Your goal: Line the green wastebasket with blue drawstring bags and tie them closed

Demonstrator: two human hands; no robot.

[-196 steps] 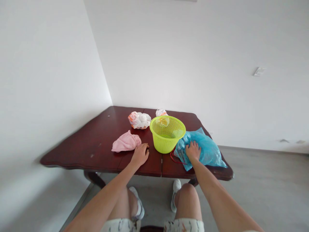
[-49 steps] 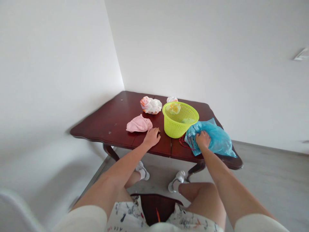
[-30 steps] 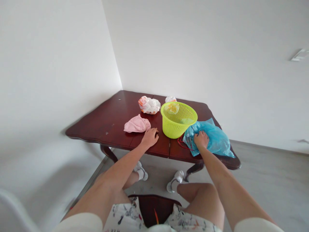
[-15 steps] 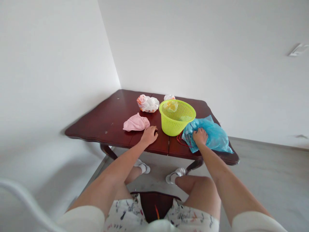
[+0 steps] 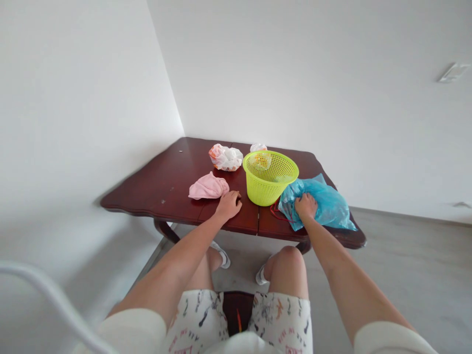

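Observation:
My left hand [image 5: 229,204] rests on the dark red wooden table [image 5: 155,182], fingers loosely bent and apart, with nothing visible in it. Just beyond its fingers lies a crumpled pink cloth [image 5: 208,187], at its right end close to or touching the hand. My right hand [image 5: 306,205] lies on top of a blue plastic bag [image 5: 330,204] at the table's right side, its fingers spread over the film. Red ties [image 5: 275,211] stick out at the bag's left edge. A yellow-green mesh basket [image 5: 263,191] stands upright between my hands.
Behind the cloth sits a white and orange plastic bag [image 5: 226,158] with something pink inside. Another white plastic bag [image 5: 258,147] is partly hidden behind the basket. White walls border the table at the left and back. A pale cable [image 5: 51,295] crosses the lower left.
My knees have drawn closer together, and my right leg has shifted left. Both hands stay in place; the bags, cloth and basket have not moved.

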